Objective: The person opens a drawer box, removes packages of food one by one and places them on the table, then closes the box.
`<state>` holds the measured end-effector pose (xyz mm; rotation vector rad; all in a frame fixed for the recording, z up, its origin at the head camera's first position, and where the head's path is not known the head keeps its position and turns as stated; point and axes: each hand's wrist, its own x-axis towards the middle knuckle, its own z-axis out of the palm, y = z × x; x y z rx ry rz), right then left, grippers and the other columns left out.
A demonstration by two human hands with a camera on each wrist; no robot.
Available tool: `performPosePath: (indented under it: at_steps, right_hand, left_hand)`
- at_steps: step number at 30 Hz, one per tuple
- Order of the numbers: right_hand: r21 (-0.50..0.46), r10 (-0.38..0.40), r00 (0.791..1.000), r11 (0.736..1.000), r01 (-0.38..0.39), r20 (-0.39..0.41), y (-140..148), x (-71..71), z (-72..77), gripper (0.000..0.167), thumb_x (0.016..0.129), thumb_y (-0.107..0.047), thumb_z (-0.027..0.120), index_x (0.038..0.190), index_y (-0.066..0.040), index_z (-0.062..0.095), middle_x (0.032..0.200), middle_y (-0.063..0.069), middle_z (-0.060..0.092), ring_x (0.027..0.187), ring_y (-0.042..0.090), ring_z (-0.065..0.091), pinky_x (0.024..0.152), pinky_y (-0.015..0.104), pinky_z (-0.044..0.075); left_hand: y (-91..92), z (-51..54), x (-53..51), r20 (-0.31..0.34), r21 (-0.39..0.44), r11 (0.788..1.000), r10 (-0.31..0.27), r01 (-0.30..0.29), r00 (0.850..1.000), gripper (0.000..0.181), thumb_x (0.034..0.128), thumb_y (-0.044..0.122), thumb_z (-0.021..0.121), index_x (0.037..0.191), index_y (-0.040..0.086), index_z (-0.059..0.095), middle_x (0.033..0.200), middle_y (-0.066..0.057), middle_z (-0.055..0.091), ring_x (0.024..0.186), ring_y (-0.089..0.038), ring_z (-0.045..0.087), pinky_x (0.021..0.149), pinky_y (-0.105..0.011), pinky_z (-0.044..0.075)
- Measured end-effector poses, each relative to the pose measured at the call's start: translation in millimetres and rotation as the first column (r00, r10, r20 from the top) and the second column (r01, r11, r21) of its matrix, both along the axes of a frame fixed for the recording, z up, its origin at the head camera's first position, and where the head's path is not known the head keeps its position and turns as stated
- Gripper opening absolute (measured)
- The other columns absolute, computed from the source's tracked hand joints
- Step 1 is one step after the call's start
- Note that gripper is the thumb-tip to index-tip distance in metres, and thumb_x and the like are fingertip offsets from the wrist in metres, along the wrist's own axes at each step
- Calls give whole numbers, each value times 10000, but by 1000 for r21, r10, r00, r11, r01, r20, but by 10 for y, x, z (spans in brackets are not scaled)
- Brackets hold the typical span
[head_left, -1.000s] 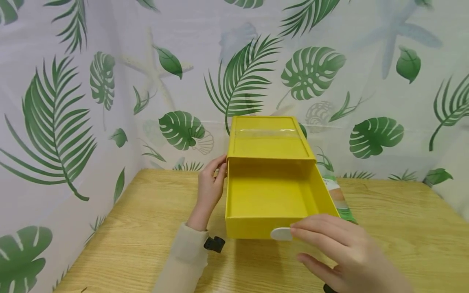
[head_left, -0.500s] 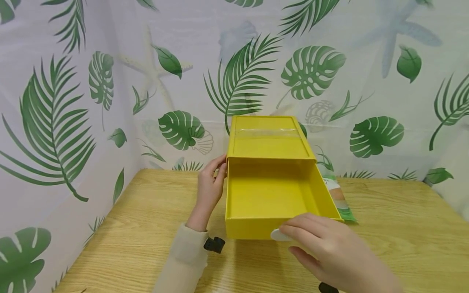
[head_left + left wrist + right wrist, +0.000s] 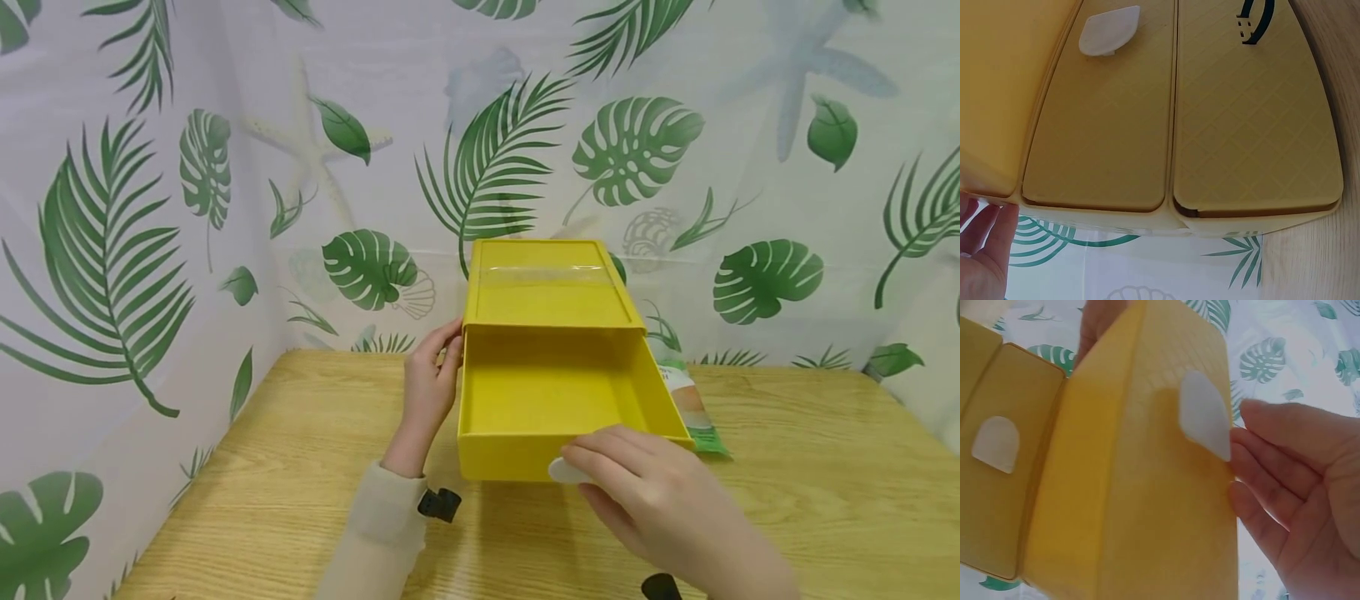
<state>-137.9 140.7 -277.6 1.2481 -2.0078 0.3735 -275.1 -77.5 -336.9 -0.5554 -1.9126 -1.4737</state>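
A yellow drawer cabinet (image 3: 555,300) stands against the back of the table, its top drawer (image 3: 502,458) pulled far out with a bare yellow floor showing. My left hand (image 3: 430,383) touches the cabinet's left side with its fingertips, as the left wrist view also shows. At the drawer's front is my right hand (image 3: 660,492), fingertips over part of the white handle (image 3: 562,472). Seen in the right wrist view, the fingers of the right hand (image 3: 1297,481) touch the front panel's edge beside the handle (image 3: 1204,415), the thumb held apart.
Two lower drawers are shut in the left wrist view: one has a white handle (image 3: 1110,30), the other a dark handle (image 3: 1259,22). A green and white packet (image 3: 692,400) lies right of the cabinet. Leaf-printed cloth (image 3: 360,125) hangs behind the wooden table (image 3: 300,433).
The right hand has shifted left along the handle and slightly forward. The drawer has slid a little way into the cabinet. My left hand has stayed at the cabinet's side.
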Motion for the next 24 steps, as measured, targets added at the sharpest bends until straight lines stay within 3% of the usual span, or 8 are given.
performPosePath:
  at_steps: [16,19,21,23,24]
  right_hand:
    - [-63,-88,995,994,90,41,-72,-353,-115,398,941,-296,364,958,-4,633,911,73,614,789,221,565,670,333,514]
    - [-96,-98,995,990,99,18,-101,-438,-115,226,832,-197,619,945,-2,636,899,70,611,774,213,560,638,325,517]
    - [-119,-111,994,987,111,8,-119,-489,-116,258,708,-85,726,936,-4,638,896,69,607,775,207,555,622,316,518]
    - [-136,-133,991,982,132,3,-134,-540,-122,346,601,17,756,926,-3,640,892,71,602,783,205,552,613,309,518]
    - [-140,-146,989,979,145,5,-141,-565,-125,344,602,16,759,924,-4,641,894,74,601,792,205,551,617,305,519]
  left_hand:
    - [-17,7,0,-28,-42,998,49,-50,998,266,907,67,485,1127,-54,572,1057,-172,599,920,-252,574,660,-302,537]
    - [-16,5,-2,-25,-38,998,44,-45,999,266,907,67,484,1127,-54,572,1052,-170,601,908,-252,576,651,-301,538]
    - [-14,5,2,-27,-32,999,34,-35,999,267,907,67,482,1126,-56,572,1050,-170,602,899,-250,576,646,-299,539]
    - [2,70,73,-15,-21,999,25,-25,1000,259,903,34,479,1120,-79,565,1044,-191,598,895,-273,574,649,-328,539]
    - [11,108,113,-10,-19,1000,23,-23,1000,256,900,19,477,1117,-89,561,1043,-202,595,894,-283,572,651,-340,538]
